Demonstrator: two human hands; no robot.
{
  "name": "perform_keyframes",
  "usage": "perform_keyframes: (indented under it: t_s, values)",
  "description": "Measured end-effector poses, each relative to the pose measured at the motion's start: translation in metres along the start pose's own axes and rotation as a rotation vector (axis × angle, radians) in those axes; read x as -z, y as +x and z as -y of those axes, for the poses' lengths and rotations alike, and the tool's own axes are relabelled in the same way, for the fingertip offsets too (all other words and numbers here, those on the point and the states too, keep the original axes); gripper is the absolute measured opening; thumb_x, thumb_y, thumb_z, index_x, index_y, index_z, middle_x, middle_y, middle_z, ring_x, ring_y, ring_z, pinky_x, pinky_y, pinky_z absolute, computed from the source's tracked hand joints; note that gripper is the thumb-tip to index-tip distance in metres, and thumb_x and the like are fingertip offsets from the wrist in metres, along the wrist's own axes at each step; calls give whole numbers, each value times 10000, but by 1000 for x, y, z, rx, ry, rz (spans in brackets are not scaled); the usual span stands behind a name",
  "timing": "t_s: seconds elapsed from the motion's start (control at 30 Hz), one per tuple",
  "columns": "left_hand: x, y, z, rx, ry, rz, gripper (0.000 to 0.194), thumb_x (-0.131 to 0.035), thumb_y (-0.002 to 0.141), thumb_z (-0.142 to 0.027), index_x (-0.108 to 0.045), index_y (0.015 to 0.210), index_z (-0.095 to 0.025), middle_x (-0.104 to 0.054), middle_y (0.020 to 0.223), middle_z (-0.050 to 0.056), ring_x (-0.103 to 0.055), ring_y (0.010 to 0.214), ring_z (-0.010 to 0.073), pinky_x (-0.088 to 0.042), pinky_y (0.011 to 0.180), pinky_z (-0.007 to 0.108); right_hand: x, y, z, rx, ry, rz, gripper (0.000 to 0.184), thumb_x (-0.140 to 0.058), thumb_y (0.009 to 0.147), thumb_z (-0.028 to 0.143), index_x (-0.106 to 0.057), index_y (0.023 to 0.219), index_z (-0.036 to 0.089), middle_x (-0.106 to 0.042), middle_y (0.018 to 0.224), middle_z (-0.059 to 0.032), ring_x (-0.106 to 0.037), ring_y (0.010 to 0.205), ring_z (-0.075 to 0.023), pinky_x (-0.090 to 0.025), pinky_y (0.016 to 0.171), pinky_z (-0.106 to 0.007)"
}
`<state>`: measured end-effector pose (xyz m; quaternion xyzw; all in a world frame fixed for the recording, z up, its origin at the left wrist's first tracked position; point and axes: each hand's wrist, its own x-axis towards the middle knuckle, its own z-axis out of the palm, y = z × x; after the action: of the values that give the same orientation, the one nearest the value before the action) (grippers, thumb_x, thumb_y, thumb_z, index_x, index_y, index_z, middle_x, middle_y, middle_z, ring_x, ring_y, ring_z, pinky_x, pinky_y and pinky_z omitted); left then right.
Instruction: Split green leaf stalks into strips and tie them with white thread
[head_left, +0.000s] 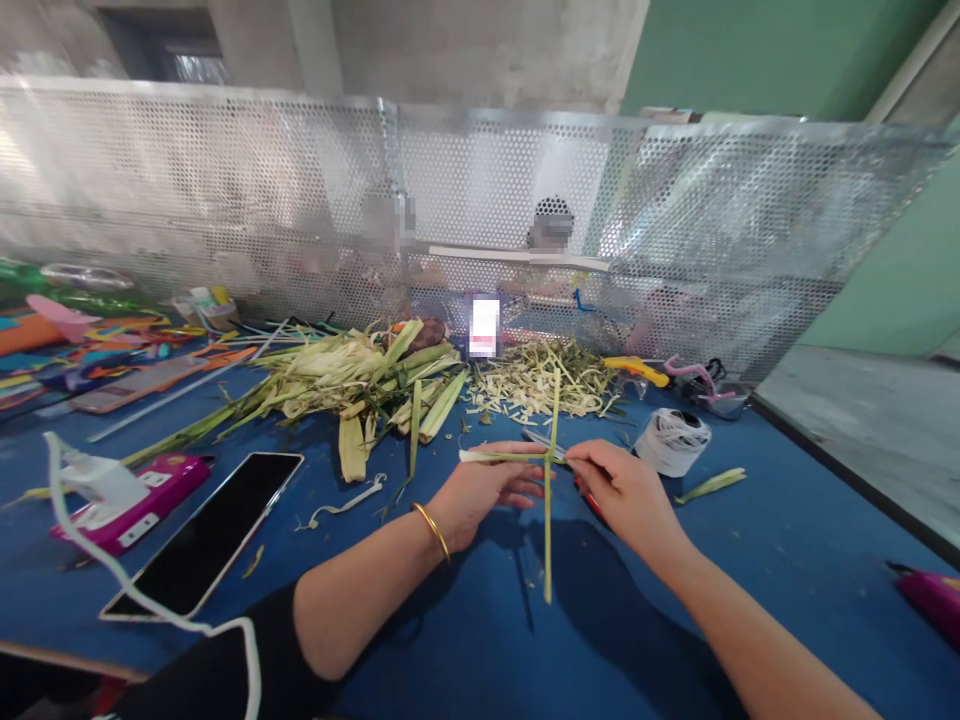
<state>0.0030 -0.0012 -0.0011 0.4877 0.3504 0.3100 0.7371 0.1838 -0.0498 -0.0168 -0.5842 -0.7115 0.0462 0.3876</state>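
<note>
Above the blue table, a long green leaf strip (548, 530) hangs upright and is crossed by a shorter level strip (504, 457). My left hand (487, 487) grips the level strip between thumb and fingers, left of the crossing. My right hand (619, 490) is closed just right of the crossing, its fingertips almost at the strips. Red handles of what look like scissors (590, 497) show under its palm, and a metal blade points left behind the upright strip. The right fingertips may also pinch the strip; I cannot tell.
Leaf stalks (337, 370) and a heap of trimmings (540, 380) lie behind my hands. White string (673, 442) stands at right. A phone (206, 535) and purple power strip (135, 500) with a white cable lie at left. A perforated screen (480, 170) rises behind.
</note>
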Motion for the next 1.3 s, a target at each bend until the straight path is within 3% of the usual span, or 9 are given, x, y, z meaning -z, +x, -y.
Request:
perform_keyframes:
  t_s: [0.1,0.27,0.47,0.63,0.8,1.0,1.3]
  values:
    - [9,3,-5,45,-69,94,292,-575,776,-139,-645,1060,-130,-716,944,117,-688,732,159,-518,594,211,11,4,-2,92,-6,2,191,-430,905,258,-604,839,220,-633,812,-41,-603,754,-179,-455,694,-292]
    - [18,11,-1,189,-222,295,343,-458,741,-137,-636,1031,-93,-713,959,147,-699,710,208,-416,392,179,19,6,2,179,82,78,184,-434,912,209,-600,832,217,-614,813,-39,-592,759,-164,-458,688,-275]
    - [15,9,1,65,-151,296,342,-557,789,-153,-592,1128,-156,-697,1044,117,-693,759,180,-468,454,182,20,7,-1,221,110,43,171,-435,921,222,-587,845,220,-597,802,-41,-575,759,-170,-450,688,-290]
    - [14,7,3,79,-112,375,356,-564,838,-379,-604,1099,-141,-702,990,136,-687,719,173,-466,476,200,18,8,-5,237,123,104,180,-438,930,242,-587,834,216,-593,801,-37,-566,743,-161,-446,677,-285]
    - [10,4,7,97,-4,291,371,-710,702,-438,-616,888,-131,-709,823,91,-675,661,156,-429,517,199,13,5,-2,206,74,164,198,-433,934,254,-593,827,210,-601,781,-30,-566,755,-163,-439,695,-287]
    - [2,-1,9,127,158,170,331,-739,649,-412,-646,798,-131,-712,746,63,-589,516,91,-301,458,191,9,2,6,241,-91,194,224,-420,939,240,-600,808,207,-637,784,-29,-565,736,-166,-404,693,-303]
    - [4,-4,6,120,181,175,260,-737,656,-357,-684,718,-110,-699,672,61,-558,502,85,-414,529,214,1,0,6,255,-204,135,247,-407,924,222,-593,763,197,-627,750,-38,-557,699,-173,-398,664,-302]
